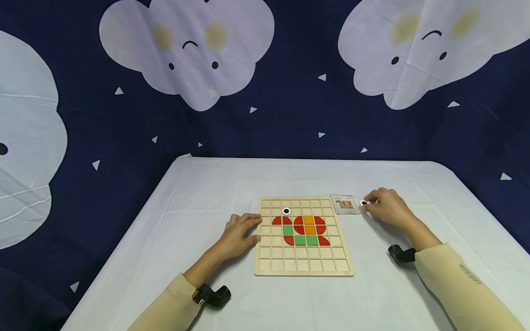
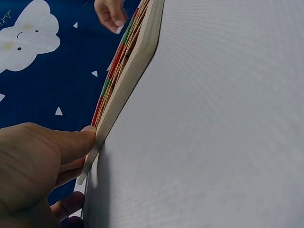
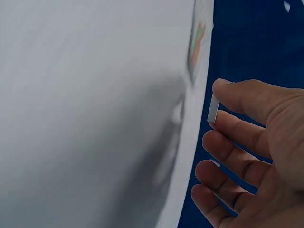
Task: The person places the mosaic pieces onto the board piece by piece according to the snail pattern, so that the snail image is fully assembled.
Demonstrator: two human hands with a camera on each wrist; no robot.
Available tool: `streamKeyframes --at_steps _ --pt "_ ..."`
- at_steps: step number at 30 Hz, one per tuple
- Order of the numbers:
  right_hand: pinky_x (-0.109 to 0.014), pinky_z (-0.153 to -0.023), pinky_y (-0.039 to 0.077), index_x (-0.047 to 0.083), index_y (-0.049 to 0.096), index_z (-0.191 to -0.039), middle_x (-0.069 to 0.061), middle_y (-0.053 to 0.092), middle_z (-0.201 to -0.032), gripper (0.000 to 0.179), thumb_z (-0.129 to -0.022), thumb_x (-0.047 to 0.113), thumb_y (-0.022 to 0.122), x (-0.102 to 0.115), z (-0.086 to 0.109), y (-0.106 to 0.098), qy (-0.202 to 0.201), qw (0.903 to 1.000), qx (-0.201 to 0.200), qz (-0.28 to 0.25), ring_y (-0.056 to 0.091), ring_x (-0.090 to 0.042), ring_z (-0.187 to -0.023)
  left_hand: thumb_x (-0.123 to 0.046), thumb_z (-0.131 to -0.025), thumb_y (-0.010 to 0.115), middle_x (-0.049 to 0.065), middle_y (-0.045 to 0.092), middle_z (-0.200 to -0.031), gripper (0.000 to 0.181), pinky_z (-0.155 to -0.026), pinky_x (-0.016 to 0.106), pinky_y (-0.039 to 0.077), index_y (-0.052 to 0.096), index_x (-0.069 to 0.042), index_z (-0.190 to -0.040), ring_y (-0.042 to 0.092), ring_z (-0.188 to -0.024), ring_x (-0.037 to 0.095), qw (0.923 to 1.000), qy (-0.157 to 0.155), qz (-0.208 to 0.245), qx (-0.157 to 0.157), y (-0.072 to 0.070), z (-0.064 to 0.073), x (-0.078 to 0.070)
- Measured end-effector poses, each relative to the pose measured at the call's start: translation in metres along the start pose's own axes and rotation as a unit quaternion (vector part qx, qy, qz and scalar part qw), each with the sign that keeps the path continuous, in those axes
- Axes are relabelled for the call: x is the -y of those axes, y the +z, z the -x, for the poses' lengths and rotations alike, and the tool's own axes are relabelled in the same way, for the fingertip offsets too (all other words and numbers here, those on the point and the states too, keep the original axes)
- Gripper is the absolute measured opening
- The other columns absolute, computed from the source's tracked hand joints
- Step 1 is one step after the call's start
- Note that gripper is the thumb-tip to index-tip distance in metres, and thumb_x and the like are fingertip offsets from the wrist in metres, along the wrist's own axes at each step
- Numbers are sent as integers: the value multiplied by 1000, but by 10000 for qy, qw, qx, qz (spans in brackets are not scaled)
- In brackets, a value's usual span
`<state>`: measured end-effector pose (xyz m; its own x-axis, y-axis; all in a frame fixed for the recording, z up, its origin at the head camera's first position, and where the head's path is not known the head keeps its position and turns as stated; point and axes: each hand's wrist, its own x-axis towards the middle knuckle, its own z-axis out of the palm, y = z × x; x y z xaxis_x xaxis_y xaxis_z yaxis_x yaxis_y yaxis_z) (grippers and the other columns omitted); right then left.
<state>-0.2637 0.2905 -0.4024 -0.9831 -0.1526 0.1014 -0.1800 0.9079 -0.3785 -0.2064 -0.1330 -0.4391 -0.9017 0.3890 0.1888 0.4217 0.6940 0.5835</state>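
Observation:
My right hand (image 1: 388, 208) pinches a small white tile with a dark round eye mark (image 1: 364, 202) between thumb and forefinger, just right of the pattern card. From the right wrist view that white tile (image 3: 213, 109) is seen edge-on, lifted off the tablecloth. My left hand (image 1: 237, 235) touches the left edge of a square wooden grid board (image 1: 304, 269), its fingers fairly straight. Red, green and orange tiles (image 1: 311, 240) form a figure in the board's cells. Above the figure's left part lies another white eye tile (image 1: 286, 211).
A pattern card (image 1: 345, 204) with a small coloured figure lies at the board's upper right corner. White cloth (image 1: 223, 184) covers the table. Behind its far edge hangs a dark blue curtain (image 1: 290, 124) with clouds. A black wrist device (image 1: 217, 296) is on each arm.

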Motion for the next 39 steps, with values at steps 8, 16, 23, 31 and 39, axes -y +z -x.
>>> streamKeyframes --at_steps 8,16,23,31,39 --pt "-40 -75 39 3 69 -104 -14 63 -97 29 -83 22 67 50 -8 10 -567 9983 15 -165 50 -29 -91 -21 -84 68 1 53 -138 48 -85 37 28 58 -9 -129 39 -99 18 10000 -24 -8 26 0 0 1" --pt "-40 -78 41 7 70 -102 -8 63 -96 25 -82 22 69 102 -17 29 -986 9944 191 -334 50 -24 -92 -20 -84 69 0 53 -138 47 -84 36 28 59 -10 -129 39 -98 16 10000 -31 -13 6 1 -1 1" --pt "-41 -82 42 10 70 -104 -4 62 -97 27 -83 27 71 142 -24 47 -1453 9880 369 -368 50 -23 -94 -21 -84 68 0 53 -138 47 -84 36 28 58 -9 -129 39 -98 17 10000 2 -41 11 1 -1 0" --pt "-40 -84 43 11 70 -104 -3 63 -98 28 -83 30 71 174 -36 64 -1685 9839 540 -266 51 -22 -95 -21 -84 68 0 53 -138 47 -84 35 28 58 -9 -129 39 -97 16 10000 26 -46 30 0 -1 1" --pt "-39 -85 42 14 71 -102 0 62 -94 28 -81 32 73 192 -45 75 -1670 9830 754 -104 50 -20 -91 -22 -85 68 -1 52 -139 47 -84 35 28 58 -10 -129 39 -98 16 9999 -10 -83 77 0 -1 1"
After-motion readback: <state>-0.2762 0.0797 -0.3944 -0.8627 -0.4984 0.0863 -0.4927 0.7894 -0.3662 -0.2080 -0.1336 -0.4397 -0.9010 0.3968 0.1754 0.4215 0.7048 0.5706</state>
